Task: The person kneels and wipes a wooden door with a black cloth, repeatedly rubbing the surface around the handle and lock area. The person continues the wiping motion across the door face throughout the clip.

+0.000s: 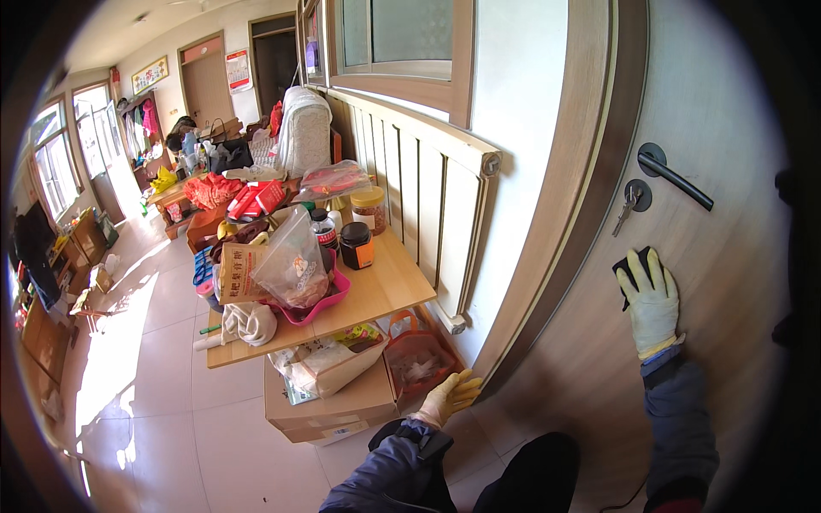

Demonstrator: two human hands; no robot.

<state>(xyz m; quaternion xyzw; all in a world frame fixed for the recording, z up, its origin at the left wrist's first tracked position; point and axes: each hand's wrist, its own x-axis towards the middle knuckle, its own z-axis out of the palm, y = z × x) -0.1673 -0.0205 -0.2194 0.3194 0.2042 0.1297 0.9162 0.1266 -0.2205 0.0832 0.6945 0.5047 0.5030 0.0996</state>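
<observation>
My right hand point(651, 308), in a pale rubber glove, presses a black cloth point(635, 272) against the wood-grain door point(596, 359). Above it, a bunch of keys point(623, 215) hangs from the lock, and a black lever handle point(680, 179) sits higher up. Lower down, my left hand point(449, 397) wears a yellowish glove, with fingers extended and nothing held. It is near the foot of the door frame point(545, 308), beside a red-orange bag point(417, 359); whether it touches the frame, I cannot tell.
To the left stands a wooden table point(391, 269) with jars, a pink tray point(340, 288) and plastic bags. Beneath it are a cardboard box point(333, 404) and a white bag point(321, 369). A cream radiator point(423, 192) lines the wall. Sunlight falls across the tiled floor point(244, 436).
</observation>
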